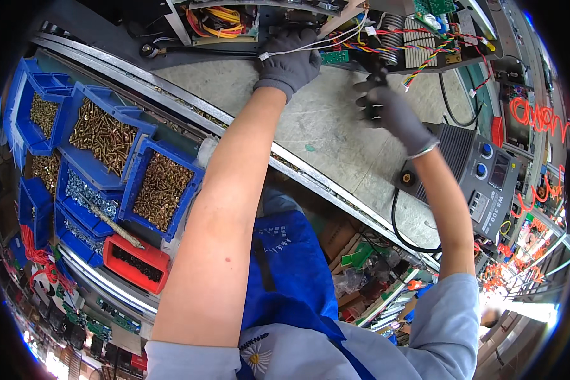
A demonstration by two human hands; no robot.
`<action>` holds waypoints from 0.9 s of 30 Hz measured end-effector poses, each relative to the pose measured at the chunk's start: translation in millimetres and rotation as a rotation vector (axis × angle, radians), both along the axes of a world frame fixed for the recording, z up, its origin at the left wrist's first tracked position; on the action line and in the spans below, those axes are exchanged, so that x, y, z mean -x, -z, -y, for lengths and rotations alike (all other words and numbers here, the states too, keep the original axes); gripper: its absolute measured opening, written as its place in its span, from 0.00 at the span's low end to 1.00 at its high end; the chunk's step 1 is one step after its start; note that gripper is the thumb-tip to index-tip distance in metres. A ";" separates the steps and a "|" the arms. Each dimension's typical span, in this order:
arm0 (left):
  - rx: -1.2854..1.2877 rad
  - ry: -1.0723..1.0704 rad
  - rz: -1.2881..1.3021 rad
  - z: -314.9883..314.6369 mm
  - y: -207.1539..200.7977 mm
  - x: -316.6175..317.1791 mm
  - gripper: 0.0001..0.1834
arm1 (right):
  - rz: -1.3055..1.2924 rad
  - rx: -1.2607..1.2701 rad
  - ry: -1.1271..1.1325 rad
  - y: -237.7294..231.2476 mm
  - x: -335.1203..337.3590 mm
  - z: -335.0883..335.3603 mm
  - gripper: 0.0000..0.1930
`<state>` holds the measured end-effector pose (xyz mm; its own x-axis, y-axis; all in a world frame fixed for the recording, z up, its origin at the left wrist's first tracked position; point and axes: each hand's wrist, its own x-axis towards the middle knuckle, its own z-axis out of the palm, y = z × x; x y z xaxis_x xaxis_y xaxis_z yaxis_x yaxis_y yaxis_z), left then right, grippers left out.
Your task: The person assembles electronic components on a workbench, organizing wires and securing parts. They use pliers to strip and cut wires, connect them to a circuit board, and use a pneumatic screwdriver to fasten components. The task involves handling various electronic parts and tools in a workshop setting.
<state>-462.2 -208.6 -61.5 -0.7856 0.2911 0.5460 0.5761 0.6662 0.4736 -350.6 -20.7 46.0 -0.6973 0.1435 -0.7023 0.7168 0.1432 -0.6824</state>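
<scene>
Item one: our left hand [289, 60], in a dark grey glove, raised to the far edge of the counter [335, 133]. Its grip is closed on a thin white wire [310, 45] that runs from the glove toward the open chassis [386, 31] ahead of us.

Item two: our right hand [389, 111], also gloved in dark grey, just right of the left and a little nearer to us. Its fingers are curled together around a small dark tool [377, 76] whose tip points up at the multicoloured wire bundle [424, 54]. The tool's kind we cannot tell.

Item three: the open chassis, standing at the far side of the counter, with a coiled part, green circuit boards and red, yellow, blue and white leads showing. The white wire and the wire bundle both lie at its front opening, between our two hands and above them.

Item four: a grey box unit with blue knobs [481, 177], lying on the counter just right of our right forearm, a black cable [399, 228] looping from its front.

Item five: blue bins of brass-coloured screws [107, 136], racked well to the left of our left arm, with a red bin [136, 259] of dark parts below them.

Item six: a blue apron [291, 272] over a grey shirt, at the lower edge.
</scene>
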 end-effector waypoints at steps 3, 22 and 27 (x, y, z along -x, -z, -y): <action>0.029 -0.046 -0.042 -1.6 -2.8 -2.9 0.11 | -0.080 -0.017 -0.031 15.5 -6.5 -9.2 0.17; 0.039 -0.012 0.005 -0.4 -1.4 -1.9 0.12 | -0.114 0.067 -0.037 23.2 -12.5 -10.2 0.17; 0.081 -0.044 0.031 3.9 6.0 1.1 0.13 | 0.148 0.092 -0.106 -22.0 22.3 -15.3 0.18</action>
